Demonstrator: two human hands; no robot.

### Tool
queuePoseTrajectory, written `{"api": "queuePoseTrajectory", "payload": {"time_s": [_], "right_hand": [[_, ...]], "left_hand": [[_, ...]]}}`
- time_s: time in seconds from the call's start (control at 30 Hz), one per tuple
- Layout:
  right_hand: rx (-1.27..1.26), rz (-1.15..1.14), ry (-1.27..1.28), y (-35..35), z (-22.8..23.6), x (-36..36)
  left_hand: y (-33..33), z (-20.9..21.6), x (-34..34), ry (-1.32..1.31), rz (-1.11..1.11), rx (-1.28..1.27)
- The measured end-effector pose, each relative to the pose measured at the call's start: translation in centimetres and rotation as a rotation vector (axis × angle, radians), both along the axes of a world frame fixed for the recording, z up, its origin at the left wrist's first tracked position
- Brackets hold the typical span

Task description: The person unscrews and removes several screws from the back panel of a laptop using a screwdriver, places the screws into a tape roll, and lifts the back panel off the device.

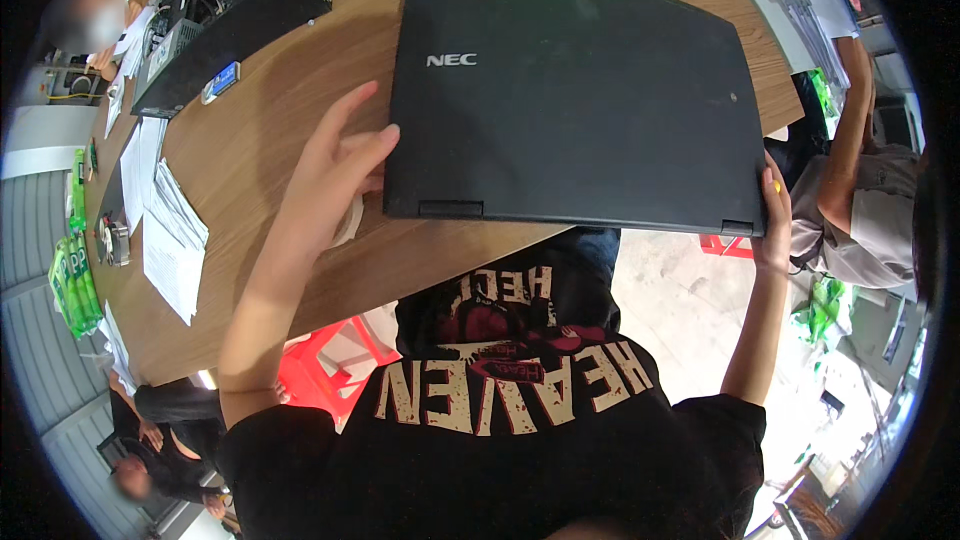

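Note:
A closed black laptop [570, 105] is held over the front of the wooden table, its hinge side toward me. It has pale lettering and a small round sticker on its lid. My right hand [776, 205] grips its right edge near the hinge corner, with part of the fingers hidden beneath. At the opposite edge is my left hand [345, 160], its fingers spread and one fingertip at the laptop's side. Whether that fingertip presses on the case is hard to tell. Partly hidden behind my left wrist lies a pale curved object [350, 222].
An opened computer case [235, 25] stands at the far left, beside a small blue-and-white box [221, 82]. Paper sheets [175, 240] lie on the table [250, 150] at left. A red stool [335, 365] is below the table edge. Other people sit at left and right.

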State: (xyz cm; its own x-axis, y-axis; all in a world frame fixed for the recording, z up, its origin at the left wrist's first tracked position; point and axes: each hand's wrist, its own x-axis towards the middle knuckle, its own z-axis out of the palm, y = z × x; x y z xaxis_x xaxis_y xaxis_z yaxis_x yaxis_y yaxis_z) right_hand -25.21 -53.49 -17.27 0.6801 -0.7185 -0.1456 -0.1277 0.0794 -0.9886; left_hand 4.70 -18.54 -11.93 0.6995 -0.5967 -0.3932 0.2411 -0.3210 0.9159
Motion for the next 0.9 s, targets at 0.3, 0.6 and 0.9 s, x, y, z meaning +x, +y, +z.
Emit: {"api": "queuePoseTrajectory", "payload": {"time_s": [0.3, 0.6, 0.9], "right_hand": [[-0.035, -0.243, 0.022, 4.1, -1.6, 0.5], [0.046, -0.246, -0.101, 5.6, -2.4, -0.7], [0.171, -0.247, -0.071, 5.3, -2.4, -0.8]], "left_hand": [[-7.9, -0.8, 8.6, -0.24, -0.1, 0.071], [-12.6, 3.6, 8.8, -0.941, -0.297, 0.11], [-1.0, 1.6, 0.9, -0.213, -0.391, -0.165]]}}
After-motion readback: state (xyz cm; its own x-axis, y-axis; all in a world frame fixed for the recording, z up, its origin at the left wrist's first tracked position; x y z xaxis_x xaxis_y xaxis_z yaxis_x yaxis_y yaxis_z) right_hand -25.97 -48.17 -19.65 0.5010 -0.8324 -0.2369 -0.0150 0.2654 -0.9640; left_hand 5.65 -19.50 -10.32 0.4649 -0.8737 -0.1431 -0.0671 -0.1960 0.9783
